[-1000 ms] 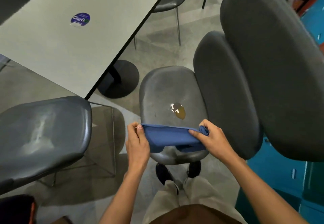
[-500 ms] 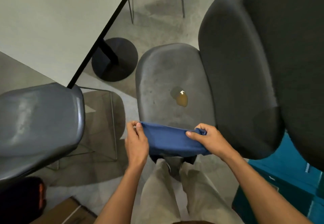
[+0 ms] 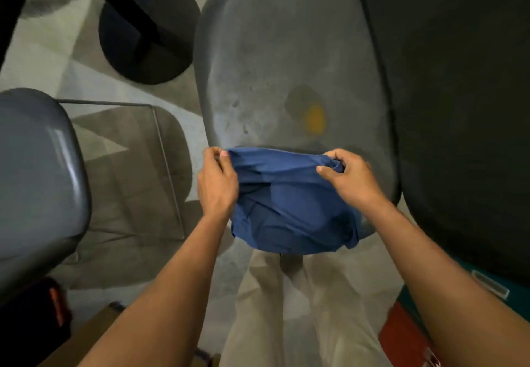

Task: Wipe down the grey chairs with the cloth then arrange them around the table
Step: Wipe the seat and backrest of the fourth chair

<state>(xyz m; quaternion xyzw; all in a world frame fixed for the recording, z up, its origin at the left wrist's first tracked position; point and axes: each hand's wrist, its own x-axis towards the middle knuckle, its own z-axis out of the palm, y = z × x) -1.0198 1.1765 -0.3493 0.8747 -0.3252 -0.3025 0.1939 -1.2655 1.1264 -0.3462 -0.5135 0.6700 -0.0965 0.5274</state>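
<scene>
Both hands, left hand and right hand, pinch blue cloth over grey chair seat; yellowish stain, blurred; table sticker gone from view, camera nearer.

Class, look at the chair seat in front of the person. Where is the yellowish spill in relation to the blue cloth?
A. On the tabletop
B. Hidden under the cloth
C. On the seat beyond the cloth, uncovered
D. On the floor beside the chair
C: the yellowish spill lies bare on the chair seat, beyond the blue cloth that the left hand and right hand hold stretched at the near edge.
</scene>
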